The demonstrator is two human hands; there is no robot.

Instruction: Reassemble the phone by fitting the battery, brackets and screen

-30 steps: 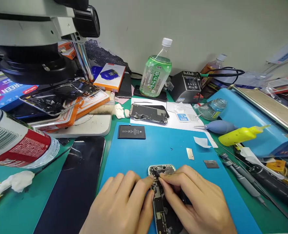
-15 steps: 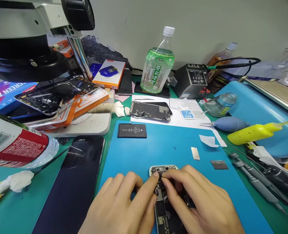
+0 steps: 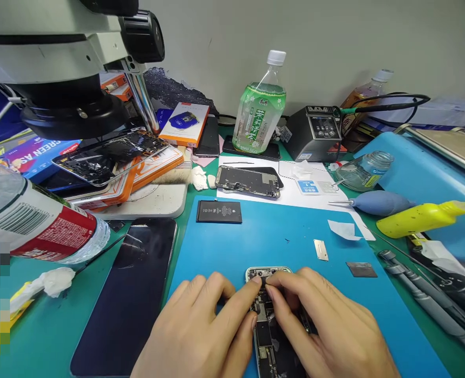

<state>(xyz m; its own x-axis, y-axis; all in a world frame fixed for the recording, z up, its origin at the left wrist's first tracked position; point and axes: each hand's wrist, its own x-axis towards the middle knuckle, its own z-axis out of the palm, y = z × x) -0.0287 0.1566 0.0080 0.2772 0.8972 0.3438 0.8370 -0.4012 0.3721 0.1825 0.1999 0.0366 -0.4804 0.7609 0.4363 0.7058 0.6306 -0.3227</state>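
An opened smartphone (image 3: 264, 336) with its inner parts bare lies at the front of the blue mat, its top end pointing away from me. My left hand (image 3: 204, 325) grips its left side, index fingertip pressed near the top and thumb beside the frame. My right hand (image 3: 329, 320) leans over its right side. Thumb and index finger are closed together near the top end; whatever is between them is hidden. Both hands cover much of the phone's edges. A phone battery (image 3: 218, 211) lies flat beyond, and a small metal plate (image 3: 321, 250) sits to the right.
Left are a dark phone screen (image 3: 127, 294), a tilted plastic bottle (image 3: 47, 220) and a microscope (image 3: 74, 84). A green-labelled bottle (image 3: 259, 115) stands behind. Screwdrivers (image 3: 425, 302), a yellow squeeze bottle (image 3: 425, 219) and a blue air blower (image 3: 382, 203) lie right.
The whole view has shifted slightly, so things appear a little further right. Both hands stay at the top of the phone with almost the same hold.
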